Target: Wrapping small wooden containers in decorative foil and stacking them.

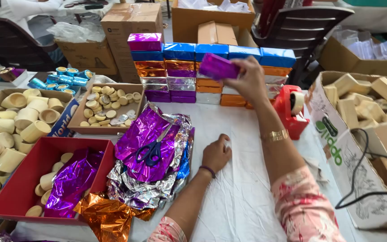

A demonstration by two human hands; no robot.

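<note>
Her right hand (249, 80) has a closed grip on a purple foil-wrapped box (218, 66) at the stack of wrapped boxes (180, 71), while the left hand (216, 154) rests fisted on the tabletop (247, 188).

White cloth (247, 179) open mid-table; foil sheets (153, 152) crowd left, wrapped-box stack (180, 71) behind, tape dispenser (294, 110) right.

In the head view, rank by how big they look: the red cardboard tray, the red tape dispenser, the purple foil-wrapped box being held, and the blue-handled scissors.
1. Red cardboard tray, though nearest the camera.
2. Red tape dispenser.
3. Purple foil-wrapped box in the right hand and blue-handled scissors look alike; not ranked.
</note>
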